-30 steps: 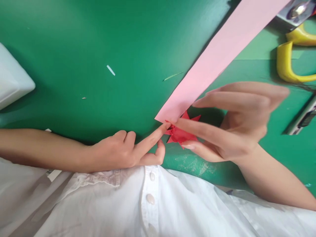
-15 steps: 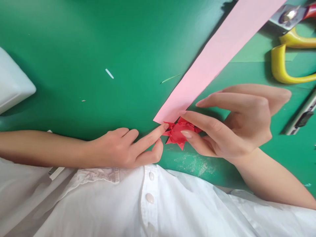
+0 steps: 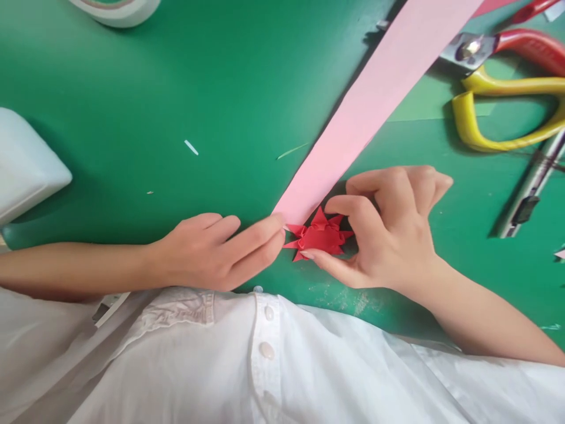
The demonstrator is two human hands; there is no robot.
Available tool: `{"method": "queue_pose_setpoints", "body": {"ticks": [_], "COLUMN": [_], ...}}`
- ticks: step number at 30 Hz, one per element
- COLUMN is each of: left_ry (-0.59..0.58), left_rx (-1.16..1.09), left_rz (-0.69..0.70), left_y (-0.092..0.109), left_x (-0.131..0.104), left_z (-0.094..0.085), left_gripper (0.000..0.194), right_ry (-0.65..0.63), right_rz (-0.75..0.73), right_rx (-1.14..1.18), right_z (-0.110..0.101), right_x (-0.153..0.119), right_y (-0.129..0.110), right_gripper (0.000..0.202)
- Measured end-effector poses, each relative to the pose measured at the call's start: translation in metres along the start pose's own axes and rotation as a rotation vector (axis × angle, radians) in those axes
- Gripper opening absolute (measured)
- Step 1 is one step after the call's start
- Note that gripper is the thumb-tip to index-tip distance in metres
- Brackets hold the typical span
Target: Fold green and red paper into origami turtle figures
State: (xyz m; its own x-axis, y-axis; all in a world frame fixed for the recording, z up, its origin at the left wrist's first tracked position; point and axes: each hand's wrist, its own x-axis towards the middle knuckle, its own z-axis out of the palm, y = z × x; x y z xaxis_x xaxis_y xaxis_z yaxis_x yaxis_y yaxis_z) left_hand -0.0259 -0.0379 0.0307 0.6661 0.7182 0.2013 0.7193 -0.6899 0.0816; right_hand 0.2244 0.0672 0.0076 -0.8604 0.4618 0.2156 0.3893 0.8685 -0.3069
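Note:
A small red paper flower (image 3: 323,240) with folded, pointed petals lies on the green table, at the lower end of a long pink paper strip (image 3: 353,126). My left hand (image 3: 227,250) is at its left side, with thumb and index finger closed at the tip of a petal. From the right, my right hand (image 3: 388,227) spans the flower: the thumb rests at its lower left edge and the bent index finger is by the upper petals. The other right fingers are curled, and their tips are partly hidden.
Yellow-and-red-handled scissors (image 3: 479,82) and a utility knife (image 3: 527,194) lie on the right. A white container (image 3: 30,165) stands at the left edge, a roll of tape (image 3: 119,13) at the top. Small paper scraps (image 3: 191,147) dot the green table (image 3: 176,88).
My right index finger has bent back from the flower's top, and the thumb has slid to its lower left edge. The left thumb and index finger have come together. The view has shifted slightly.

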Motion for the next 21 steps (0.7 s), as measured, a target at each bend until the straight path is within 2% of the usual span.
{"method": "queue_pose_setpoints", "body": {"ticks": [3, 8, 14, 17, 21], "left_ry": [-0.053, -0.087, -0.083, -0.017, 0.186], "left_rx": [0.082, 0.07, 0.016, -0.069, -0.163], "left_rz": [-0.041, -0.038, 0.088, 0.151, 0.225], "left_y": [-0.003, -0.007, -0.025, -0.038, -0.05], "left_x": [0.001, 0.004, 0.005, 0.001, -0.001], "left_z": [-0.002, -0.003, -0.007, -0.006, 0.002], "left_gripper": [0.026, 0.026, 0.034, 0.021, 0.004], "right_ry": [-0.051, -0.075, -0.038, 0.008, 0.113], "right_rz": [-0.014, -0.058, -0.143, -0.156, -0.179], "right_rx": [0.069, 0.247, 0.582, 0.738, 0.855], "right_z": [-0.004, -0.008, -0.009, -0.008, -0.004], "right_x": [0.001, 0.004, 0.005, 0.005, 0.001], "right_y": [0.002, 0.009, 0.018, 0.021, 0.019], "right_gripper": [0.04, 0.021, 0.011, 0.004, 0.005]}}
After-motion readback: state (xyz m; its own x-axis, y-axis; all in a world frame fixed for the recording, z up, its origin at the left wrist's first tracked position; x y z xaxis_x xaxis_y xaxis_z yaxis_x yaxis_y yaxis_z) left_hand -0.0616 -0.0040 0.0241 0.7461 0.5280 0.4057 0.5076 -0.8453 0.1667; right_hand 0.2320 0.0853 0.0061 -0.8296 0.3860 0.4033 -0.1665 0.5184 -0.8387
